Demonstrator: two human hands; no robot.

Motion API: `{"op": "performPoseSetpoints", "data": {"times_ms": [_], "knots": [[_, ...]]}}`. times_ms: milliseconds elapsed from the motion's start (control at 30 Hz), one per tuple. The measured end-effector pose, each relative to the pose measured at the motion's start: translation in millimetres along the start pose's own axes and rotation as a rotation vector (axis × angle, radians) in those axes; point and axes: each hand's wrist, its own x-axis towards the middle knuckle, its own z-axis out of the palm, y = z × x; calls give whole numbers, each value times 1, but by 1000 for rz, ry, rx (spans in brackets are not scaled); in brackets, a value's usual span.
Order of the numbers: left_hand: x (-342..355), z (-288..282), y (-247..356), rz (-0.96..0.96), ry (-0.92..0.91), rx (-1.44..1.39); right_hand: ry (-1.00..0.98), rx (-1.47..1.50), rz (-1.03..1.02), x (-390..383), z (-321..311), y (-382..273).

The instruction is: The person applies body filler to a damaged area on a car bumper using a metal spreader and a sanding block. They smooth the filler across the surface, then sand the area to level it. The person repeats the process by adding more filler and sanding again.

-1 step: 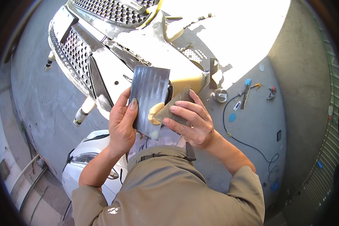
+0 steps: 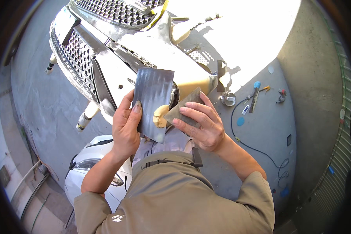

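Two hands meet at frame centre over a flat grey metal board (image 2: 154, 102) — the mixing plate — with a blob of tan body filler (image 2: 160, 116) on its right edge. Left hand (image 2: 125, 126) is clamped on the board's lower-left side, thumb on the face, fingers wrapped behind, holding it near upright and tilted. Right hand (image 2: 201, 125) is closed on a thin grey spreader (image 2: 183, 106), fingers flat along its top, thumb hidden under; its edge touches the filler.

To do this well, in my judgement: keep the board steady, draw the spreader w/ a shallow angle and even pressure, fold the filler back onto itself rather than stirring, and pick up only what sits clean on the edge — the blob is near the rim and could slide off.

Behind, upper left to centre, a white car bumper (image 2: 152, 46) w/ mesh grilles rests on stands. A small tin (image 2: 228, 98) and hand tools lie on the concrete floor (image 2: 269, 128), centre right.
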Motion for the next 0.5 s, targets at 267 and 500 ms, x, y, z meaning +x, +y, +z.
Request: {"op": "performPoseSetpoints", "data": {"times_ms": [267, 500], "knots": [[42, -19, -10, 186, -97, 356, -55, -103, 47, 31, 3, 2], [149, -108, -2, 657, 23, 935, -48, -9, 255, 41, 53, -5]]}}
